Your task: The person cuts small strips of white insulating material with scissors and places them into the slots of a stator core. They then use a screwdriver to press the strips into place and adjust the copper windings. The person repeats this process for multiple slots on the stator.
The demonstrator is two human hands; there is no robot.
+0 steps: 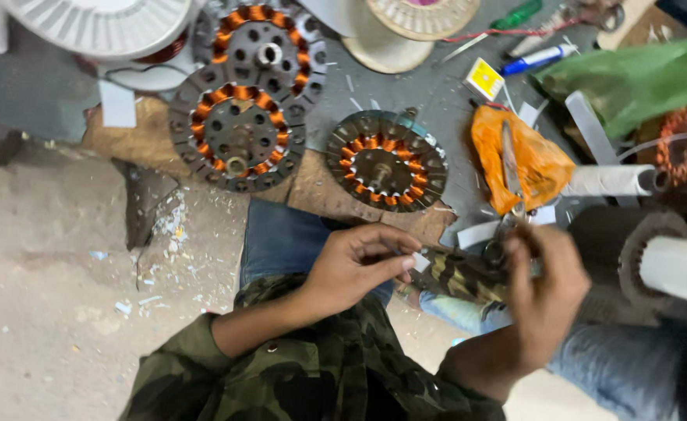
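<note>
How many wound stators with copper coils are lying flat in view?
3. One at top centre, one just below it, one further right by the orange bag. More coils at the right edge may be another.

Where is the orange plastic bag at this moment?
In the head view, the orange plastic bag lies right of centre, beside the nearest copper-wound stator and just beyond the right hand.

left hand pinches a small white strip between thumb and fingers. right hand grips scissors, blurred. three copper-wound stators lie on the floor beyond the knees.
</note>
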